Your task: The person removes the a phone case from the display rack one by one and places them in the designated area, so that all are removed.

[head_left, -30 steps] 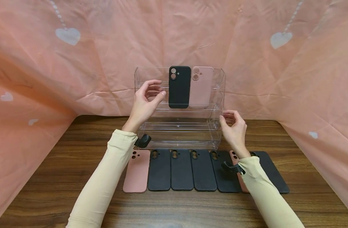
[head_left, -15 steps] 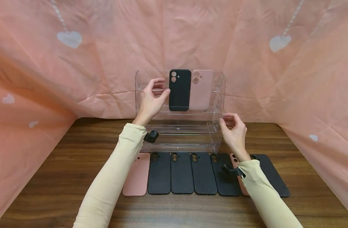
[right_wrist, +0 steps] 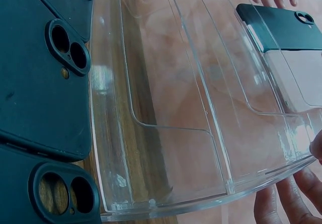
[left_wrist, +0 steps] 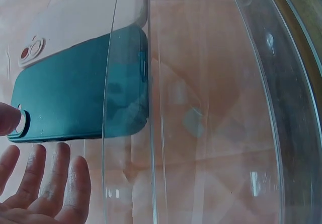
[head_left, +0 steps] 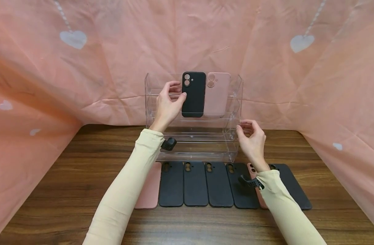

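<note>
My left hand [head_left: 168,107] is at the left edge of a black phone case [head_left: 193,98], which stands upright on the top tier of a clear acrylic display rack [head_left: 191,136]. The thumb overlaps the case's front near the camera cutout, and in the left wrist view the fingertips [left_wrist: 63,151] lie right along its edge, fingers loosely extended. A pink phone case [head_left: 217,95] leans beside the black one, to its right. My right hand [head_left: 252,141] pinches the rack's right side panel, thumb and fingers on either side of it in the right wrist view.
In front of the rack, a row of phone cases lies on the wooden table [head_left: 187,228]: a pink case [head_left: 150,189] at the left, several black cases [head_left: 195,187], another pink one partly under my right wrist, and a black case [head_left: 292,185] at the right end. Pink cloth hangs behind.
My left hand has moved right, from a gap beside the black phone case to its left edge, thumb now over its front. My right hand stays at the rack's side.
</note>
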`<state>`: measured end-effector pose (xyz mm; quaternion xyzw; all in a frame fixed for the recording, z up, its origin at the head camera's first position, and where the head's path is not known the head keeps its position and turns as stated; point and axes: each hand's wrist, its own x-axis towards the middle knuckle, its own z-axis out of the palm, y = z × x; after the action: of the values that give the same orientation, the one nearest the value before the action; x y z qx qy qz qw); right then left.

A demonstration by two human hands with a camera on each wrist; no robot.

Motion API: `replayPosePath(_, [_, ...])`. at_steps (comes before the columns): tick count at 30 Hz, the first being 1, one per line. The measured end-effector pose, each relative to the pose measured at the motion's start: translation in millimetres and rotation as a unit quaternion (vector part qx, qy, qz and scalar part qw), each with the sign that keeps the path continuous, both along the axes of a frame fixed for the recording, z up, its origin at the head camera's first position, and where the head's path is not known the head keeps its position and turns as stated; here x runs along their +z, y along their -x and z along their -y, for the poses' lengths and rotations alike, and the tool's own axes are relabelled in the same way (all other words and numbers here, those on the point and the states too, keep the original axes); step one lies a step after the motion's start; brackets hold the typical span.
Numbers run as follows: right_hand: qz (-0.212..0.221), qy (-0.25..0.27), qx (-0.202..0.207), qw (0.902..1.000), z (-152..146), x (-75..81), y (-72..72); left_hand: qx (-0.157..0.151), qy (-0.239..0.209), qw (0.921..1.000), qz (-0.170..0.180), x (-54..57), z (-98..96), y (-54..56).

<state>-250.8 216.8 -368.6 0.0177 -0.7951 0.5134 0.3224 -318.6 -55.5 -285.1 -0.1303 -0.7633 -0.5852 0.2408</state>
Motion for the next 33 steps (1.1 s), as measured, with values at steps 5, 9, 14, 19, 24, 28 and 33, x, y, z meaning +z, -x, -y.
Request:
replayPosePath(5, [0.001, -0.002, -0.005, 1.0, -0.5, -0.3, 0.0, 0.007, -0.001, 1.0, 0.0, 0.6, -4.6, -0.6])
replayPosePath(9, [0.003, -0.004, -0.006, 1.0, -0.8, -1.8, 0.5, 0.015, -0.002, 0.9999, -0.003, -0.2, -6.1, 0.0])
replayPosePath(14, [0.004, -0.004, -0.007, 1.0, -0.3, -2.9, 1.0, 0.001, -0.013, 0.9997, -0.019, -1.2, -5.4, 0.9])
replayPosePath(19, [0.003, 0.002, -0.002, 1.0, 0.1, -1.4, 1.6, -0.03, -0.026, 0.9987, -0.033, -1.3, -2.5, 0.5])
replayPosePath(24, [0.006, 0.005, -0.001, 1.0, -0.3, -1.6, 2.8, -0.053, -0.032, 0.997, -0.045, 0.9, -1.9, 0.0])
replayPosePath(28, [0.004, 0.003, -0.001, 1.0, 0.5, -1.0, 1.6, -0.068, -0.049, 0.9946, -0.062, 4.4, -1.0, -0.7])
replayPosePath(33, [0.003, 0.005, 0.001, 1.0, 1.6, 0.8, 0.7, -0.073, -0.068, 0.9911, -0.088, 12.4, 1.3, -3.8])
